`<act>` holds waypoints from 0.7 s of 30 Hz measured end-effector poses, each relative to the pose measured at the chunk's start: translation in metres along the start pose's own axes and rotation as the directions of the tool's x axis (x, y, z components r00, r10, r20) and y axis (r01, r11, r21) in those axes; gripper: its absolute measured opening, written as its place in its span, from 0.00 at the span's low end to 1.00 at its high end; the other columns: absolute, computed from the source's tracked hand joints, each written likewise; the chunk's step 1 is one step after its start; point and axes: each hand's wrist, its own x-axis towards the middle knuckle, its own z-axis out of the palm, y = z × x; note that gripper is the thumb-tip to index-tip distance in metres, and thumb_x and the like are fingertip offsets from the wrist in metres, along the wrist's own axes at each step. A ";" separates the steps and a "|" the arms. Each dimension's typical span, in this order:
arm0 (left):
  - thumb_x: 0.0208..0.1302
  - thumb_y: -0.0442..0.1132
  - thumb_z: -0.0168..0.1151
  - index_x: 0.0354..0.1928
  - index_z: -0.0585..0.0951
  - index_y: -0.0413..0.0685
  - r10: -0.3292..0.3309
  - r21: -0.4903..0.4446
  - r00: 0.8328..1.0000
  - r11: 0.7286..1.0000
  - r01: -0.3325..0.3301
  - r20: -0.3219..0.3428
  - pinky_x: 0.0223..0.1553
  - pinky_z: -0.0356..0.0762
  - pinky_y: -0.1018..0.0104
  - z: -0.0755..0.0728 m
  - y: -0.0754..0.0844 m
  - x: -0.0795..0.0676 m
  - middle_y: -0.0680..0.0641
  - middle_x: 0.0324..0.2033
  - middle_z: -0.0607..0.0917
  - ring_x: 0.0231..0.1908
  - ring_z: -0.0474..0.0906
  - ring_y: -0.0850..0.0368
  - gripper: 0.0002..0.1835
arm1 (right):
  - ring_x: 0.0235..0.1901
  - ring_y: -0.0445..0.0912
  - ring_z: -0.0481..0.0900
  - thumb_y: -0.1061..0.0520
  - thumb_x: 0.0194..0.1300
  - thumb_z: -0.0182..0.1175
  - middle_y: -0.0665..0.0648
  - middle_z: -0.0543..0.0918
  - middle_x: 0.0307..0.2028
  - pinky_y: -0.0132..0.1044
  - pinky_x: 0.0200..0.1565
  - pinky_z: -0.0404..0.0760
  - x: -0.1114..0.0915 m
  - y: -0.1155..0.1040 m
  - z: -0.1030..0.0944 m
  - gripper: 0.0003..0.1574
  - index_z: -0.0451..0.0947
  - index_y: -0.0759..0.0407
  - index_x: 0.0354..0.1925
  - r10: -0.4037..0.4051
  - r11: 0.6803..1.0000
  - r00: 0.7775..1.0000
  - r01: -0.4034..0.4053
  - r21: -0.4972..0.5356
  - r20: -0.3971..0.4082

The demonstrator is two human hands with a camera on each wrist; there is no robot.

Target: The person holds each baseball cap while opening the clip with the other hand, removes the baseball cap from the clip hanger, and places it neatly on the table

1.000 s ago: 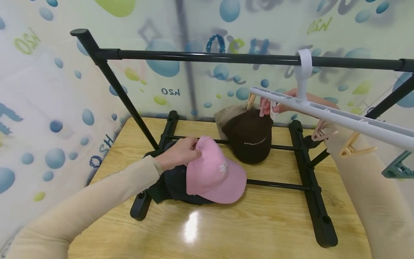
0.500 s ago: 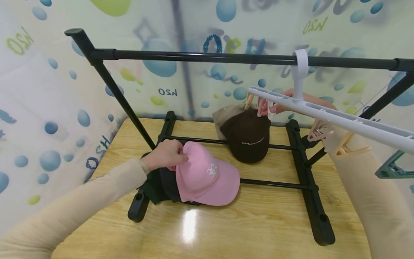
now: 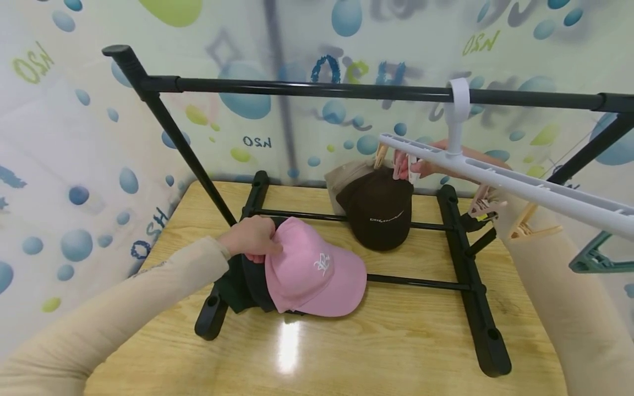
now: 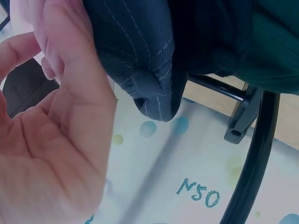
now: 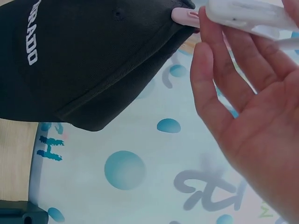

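A pink cap [image 3: 307, 275] with white embroidery hangs tilted from my left hand [image 3: 250, 236], pinched at its back edge between thumb and fingers. Beneath it, dark navy and green caps [image 3: 238, 289] lie stacked; a navy cap [image 4: 135, 51] fills the upper left wrist view. My right hand [image 3: 431, 160] has its fingers and thumb around a white clothespin [image 5: 252, 16] below the white hanger [image 3: 500, 173], partly covering it. Beside these fingers, a pink clothespin [image 5: 184, 17] bites the dark brown cap [image 3: 378, 212]. A beige cap [image 3: 342, 179] hangs behind, under a tan clothespin [image 3: 380, 155].
The hanger hooks over the black rack's top bar [image 3: 307, 88]. More clothespins hang toward its right end, including a tan one [image 3: 532, 223] and a green one [image 3: 599, 256]. Black rack feet [image 3: 475, 286] and crossbars stand on the wooden table [image 3: 376, 346].
My left hand has drawn the pink cap slightly left, and its crown has dropped a little. My right hand stays at the clothespins; the view has shifted slightly.
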 end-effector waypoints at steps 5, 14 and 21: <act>0.62 0.42 0.63 0.19 0.78 0.44 0.014 0.021 1.000 1.000 -0.014 0.000 0.19 0.72 0.68 -0.001 -0.002 -0.003 0.48 0.14 0.79 0.15 0.74 0.57 0.15 | 0.45 0.39 0.79 0.58 0.71 0.55 0.50 0.80 0.45 0.26 0.34 0.73 0.001 -0.003 0.014 0.08 0.79 0.53 0.46 -0.042 0.999 0.992 0.041 -0.016 -0.115; 0.64 0.42 0.63 0.22 0.79 0.43 0.034 -0.025 0.999 0.999 -0.034 0.001 0.21 0.73 0.67 0.002 -0.008 -0.008 0.47 0.16 0.79 0.16 0.75 0.57 0.14 | 0.41 0.42 0.78 0.65 0.69 0.56 0.51 0.80 0.40 0.32 0.45 0.73 0.006 -0.022 0.073 0.11 0.80 0.49 0.41 -0.157 0.967 0.877 0.042 -0.252 -0.455; 0.64 0.43 0.63 0.22 0.79 0.43 0.049 -0.016 0.999 0.999 -0.049 -0.011 0.21 0.74 0.67 0.003 -0.010 -0.007 0.48 0.15 0.80 0.16 0.75 0.57 0.15 | 0.35 0.37 0.76 0.57 0.64 0.64 0.44 0.80 0.37 0.25 0.35 0.73 0.008 -0.029 0.084 0.10 0.77 0.43 0.42 -0.242 0.891 0.870 0.023 -0.453 -0.430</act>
